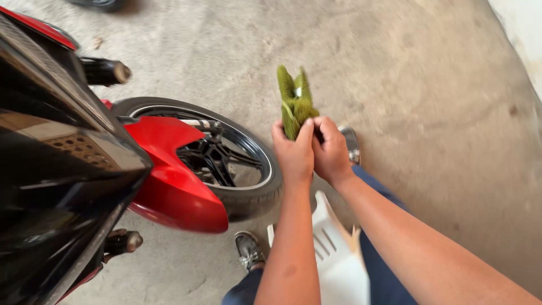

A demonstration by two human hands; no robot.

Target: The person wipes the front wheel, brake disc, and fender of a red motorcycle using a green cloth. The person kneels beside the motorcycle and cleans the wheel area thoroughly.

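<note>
Seen from above, a person sits on a white plastic chair (339,260), legs in blue trousers, one dark shoe (248,250) on the concrete floor (429,96). Both forearms reach forward and meet. The left hand (294,151) and right hand (331,149) press side by side, each grip closed around the base of a green bristly brush (296,101). The brush's long axis runs up and away from the fists, bristles fanning beyond the fingertips; both hands are equally near. Just left stands a motorcycle's front wheel (226,158) under a red fender (175,181), close beside the hands but apart. Nothing stands between brush and wheel.
</note>
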